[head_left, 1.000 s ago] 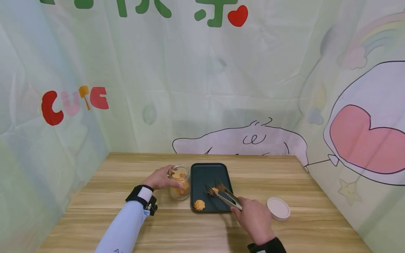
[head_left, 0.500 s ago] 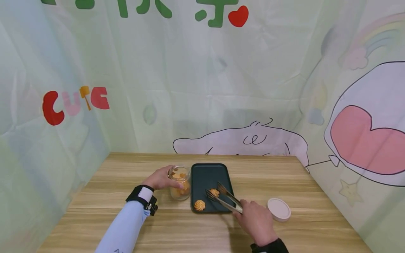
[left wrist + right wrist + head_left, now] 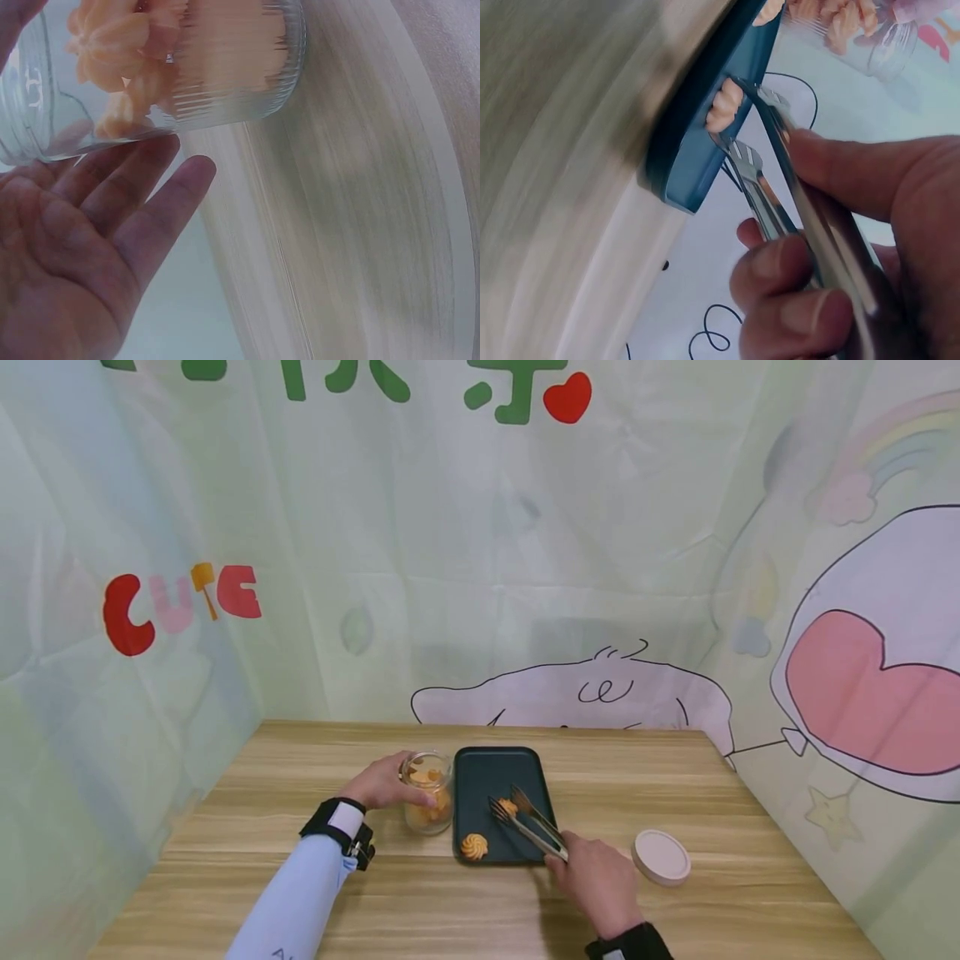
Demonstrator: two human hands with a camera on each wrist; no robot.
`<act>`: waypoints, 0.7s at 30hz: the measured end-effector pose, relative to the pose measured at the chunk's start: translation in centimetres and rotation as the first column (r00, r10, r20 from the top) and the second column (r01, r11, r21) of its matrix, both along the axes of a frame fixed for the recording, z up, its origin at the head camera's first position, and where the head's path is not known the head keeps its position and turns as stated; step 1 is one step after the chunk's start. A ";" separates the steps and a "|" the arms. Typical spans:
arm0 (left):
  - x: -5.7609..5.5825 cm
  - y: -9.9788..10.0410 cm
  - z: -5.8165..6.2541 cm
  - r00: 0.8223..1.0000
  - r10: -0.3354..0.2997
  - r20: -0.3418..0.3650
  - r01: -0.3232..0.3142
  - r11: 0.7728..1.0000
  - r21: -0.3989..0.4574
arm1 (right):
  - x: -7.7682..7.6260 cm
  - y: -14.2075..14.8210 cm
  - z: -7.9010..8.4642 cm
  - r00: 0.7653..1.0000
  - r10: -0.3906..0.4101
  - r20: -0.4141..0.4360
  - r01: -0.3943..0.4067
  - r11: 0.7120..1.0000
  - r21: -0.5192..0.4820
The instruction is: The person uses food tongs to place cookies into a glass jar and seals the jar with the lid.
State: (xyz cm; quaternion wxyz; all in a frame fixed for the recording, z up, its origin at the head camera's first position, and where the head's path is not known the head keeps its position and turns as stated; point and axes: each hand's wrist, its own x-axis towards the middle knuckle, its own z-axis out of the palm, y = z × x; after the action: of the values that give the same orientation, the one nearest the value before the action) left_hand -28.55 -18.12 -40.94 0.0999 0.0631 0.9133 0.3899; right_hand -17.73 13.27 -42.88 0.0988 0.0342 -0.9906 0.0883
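My left hand [image 3: 384, 783] holds a clear glass jar [image 3: 427, 818] of swirled cookies, thumb on its near side. The left wrist view shows the fingers [image 3: 120, 180] along the jar's wall, with piped cookies [image 3: 112, 41] inside. In my right hand [image 3: 600, 881] is a pair of metal tongs [image 3: 546, 842], its slotted tips spread either side of a cookie [image 3: 508, 807] on the dark tray [image 3: 495, 768]. Seen from the right wrist, that cookie [image 3: 725, 106] sits between the tong tips, close over the tray's floor. Another swirled cookie [image 3: 474, 846] lies in the tray's near left corner.
A round pale lid [image 3: 662, 857] lies on the wooden table [image 3: 735, 893] to the right of my right hand. The jar stands close against the tray's left side. A printed curtain [image 3: 480, 568] hangs behind the table.
The tongs opened wider around the cookie half a second ago, and now their tips stand closer together and slightly farther forward. My left hand and the jar have stayed in place.
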 end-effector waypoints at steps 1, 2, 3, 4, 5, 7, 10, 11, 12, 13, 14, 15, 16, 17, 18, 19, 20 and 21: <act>0.0 0.0 0.0 1.000 -0.001 -0.002 0.001 1.000 -0.002 | -0.1 0.0 -0.1 1.000 -0.008 -0.002 0.008 1.000 -0.003; -0.1 0.0 0.0 1.000 -0.001 -0.002 0.001 1.000 -0.003 | -0.1 0.0 -0.2 1.000 -0.010 -0.005 0.010 1.000 -0.008; -0.1 0.0 -0.1 1.000 -0.001 -0.003 0.001 1.000 -0.005 | -0.2 0.0 -0.2 1.000 -0.014 -0.006 0.014 1.000 -0.013; -0.1 0.0 -0.1 1.000 -0.002 -0.002 0.002 1.000 -0.006 | -0.2 0.0 -0.2 1.000 -0.017 -0.005 0.017 1.000 -0.017; -0.2 0.0 -0.1 1.000 -0.002 -0.002 0.002 1.000 -0.007 | -0.3 0.0 -0.2 1.000 -0.021 0.000 0.021 1.000 -0.023; -0.2 0.0 -0.1 1.000 -0.004 -0.002 0.004 1.000 -0.008 | -0.3 0.0 -0.1 1.000 -0.027 0.006 0.028 0.999 -0.033; -0.3 0.0 -0.1 1.000 -0.009 -0.005 0.009 1.000 -0.012 | -0.3 0.0 0.1 0.999 -0.034 0.012 0.034 0.998 -0.045; -0.3 0.0 -0.1 1.000 -0.011 -0.007 0.011 1.000 -0.013 | -0.3 0.0 0.2 0.999 -0.035 0.011 0.036 0.998 -0.049; -0.3 0.0 -0.1 1.000 -0.013 -0.007 0.013 1.000 -0.014 | -0.3 0.0 0.3 0.999 -0.033 0.007 0.034 0.998 -0.052; -0.3 0.0 -0.1 1.000 -0.014 -0.007 0.014 1.000 -0.013 | -0.3 0.1 0.3 0.999 -0.033 0.003 0.033 0.998 -0.053; -0.3 0.0 -0.1 1.000 -0.014 -0.007 0.014 1.000 -0.012 | -0.4 0.1 0.4 1.000 -0.031 -0.003 0.031 0.998 -0.056; -0.3 0.0 -0.1 1.000 -0.014 -0.006 0.013 1.000 -0.011 | -0.3 0.1 0.5 1.000 -0.031 -0.004 0.030 0.998 -0.058; -0.3 0.0 -0.1 1.000 -0.013 -0.006 0.013 1.000 -0.009 | -0.4 0.1 0.5 1.000 -0.030 -0.007 0.029 0.998 -0.060; -0.3 0.0 -0.1 1.000 -0.013 -0.006 0.013 1.000 -0.008 | -0.3 0.1 0.6 1.000 -0.028 -0.011 0.028 0.998 -0.061; -0.2 0.1 -0.1 1.000 -0.013 -0.005 0.013 1.000 -0.006 | -0.3 0.1 0.7 1.000 -0.028 -0.013 0.028 0.998 -0.062; -0.2 0.1 -0.1 1.000 -0.012 -0.005 0.012 1.000 -0.004 | -0.3 0.1 0.8 0.999 -0.028 -0.014 0.027 0.998 -0.065; -0.2 0.1 -0.1 1.000 -0.012 -0.005 0.012 1.000 -0.003 | -0.3 0.1 0.9 0.999 -0.027 -0.019 0.026 0.997 -0.069; -0.2 0.1 -0.1 1.000 -0.013 -0.005 0.013 1.000 -0.002 | -0.3 0.1 1.0 0.999 -0.026 -0.024 0.024 0.997 -0.072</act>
State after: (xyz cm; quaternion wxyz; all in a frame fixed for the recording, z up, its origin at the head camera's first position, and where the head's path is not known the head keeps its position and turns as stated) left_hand -28.76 -18.04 -41.06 0.1000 0.0697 0.9135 0.3881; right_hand -18.02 13.36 -41.91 0.1135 0.0194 -0.9858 0.1221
